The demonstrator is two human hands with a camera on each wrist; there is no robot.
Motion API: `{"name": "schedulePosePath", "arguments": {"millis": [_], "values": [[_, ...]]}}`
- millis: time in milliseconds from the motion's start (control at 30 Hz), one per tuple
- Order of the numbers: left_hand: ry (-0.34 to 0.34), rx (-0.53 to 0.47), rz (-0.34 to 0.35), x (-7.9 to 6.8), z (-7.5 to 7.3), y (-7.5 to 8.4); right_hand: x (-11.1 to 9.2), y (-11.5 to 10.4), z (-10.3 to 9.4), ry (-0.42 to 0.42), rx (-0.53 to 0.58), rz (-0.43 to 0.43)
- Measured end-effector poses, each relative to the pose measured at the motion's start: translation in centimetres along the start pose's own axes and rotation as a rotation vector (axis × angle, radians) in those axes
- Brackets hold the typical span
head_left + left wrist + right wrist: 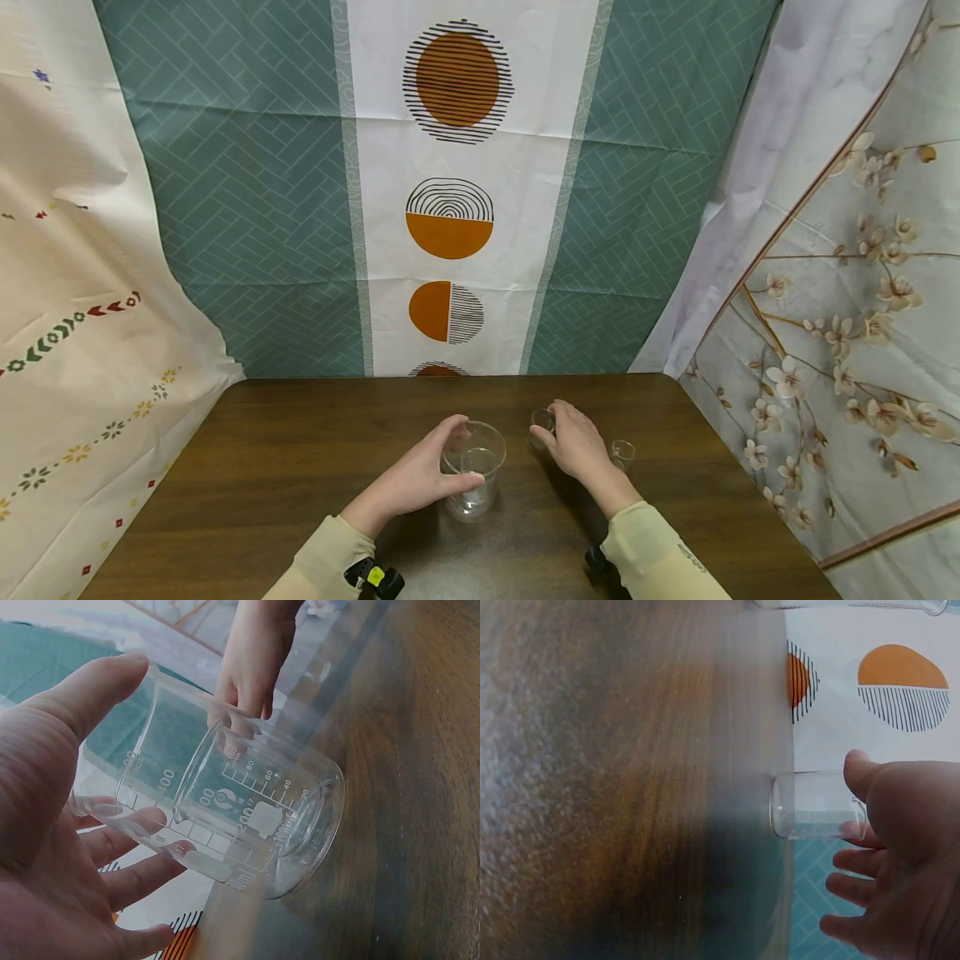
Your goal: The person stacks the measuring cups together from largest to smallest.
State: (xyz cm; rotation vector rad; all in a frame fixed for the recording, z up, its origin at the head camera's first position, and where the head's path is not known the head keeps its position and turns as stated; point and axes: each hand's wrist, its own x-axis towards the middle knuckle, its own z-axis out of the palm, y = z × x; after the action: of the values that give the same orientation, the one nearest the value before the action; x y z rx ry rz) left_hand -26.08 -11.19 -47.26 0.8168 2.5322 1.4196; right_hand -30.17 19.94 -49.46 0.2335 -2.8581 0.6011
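Observation:
A large clear glass beaker (472,500) with white volume marks stands upright on the table. Nested inside it is a smaller beaker (259,776), its own scale showing through the glass. My left hand (420,475) is spread around the large beaker's upper part, thumb on the near side by the rim and loosely spread fingers behind. Farther back on the right, my right hand (576,442) is at a small clear beaker (817,804). Its thumb overlaps that beaker's rim in the right wrist view, and the fingers fan out on the far side, one fingertip right at the glass.
Another small glass vessel (622,452) stands just right of the right wrist. The brown wooden table (300,433) ends at a patterned teal and white cloth (285,208) behind. Floral fabric (840,367) hangs at right, a cream cloth (90,333) at left.

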Motion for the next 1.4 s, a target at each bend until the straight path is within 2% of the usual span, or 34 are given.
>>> {"name": "schedulePosePath", "arguments": {"millis": [900,1400], "values": [[-0.005,-0.009,0.003,0.1,0.0,-0.1,-0.8,0.2,0.2,0.05,0.009,-0.004],[-0.005,-0.008,0.003,0.0,0.0,0.0,-1.6,-0.8,-0.3,0.072,0.014,-0.021]]}}
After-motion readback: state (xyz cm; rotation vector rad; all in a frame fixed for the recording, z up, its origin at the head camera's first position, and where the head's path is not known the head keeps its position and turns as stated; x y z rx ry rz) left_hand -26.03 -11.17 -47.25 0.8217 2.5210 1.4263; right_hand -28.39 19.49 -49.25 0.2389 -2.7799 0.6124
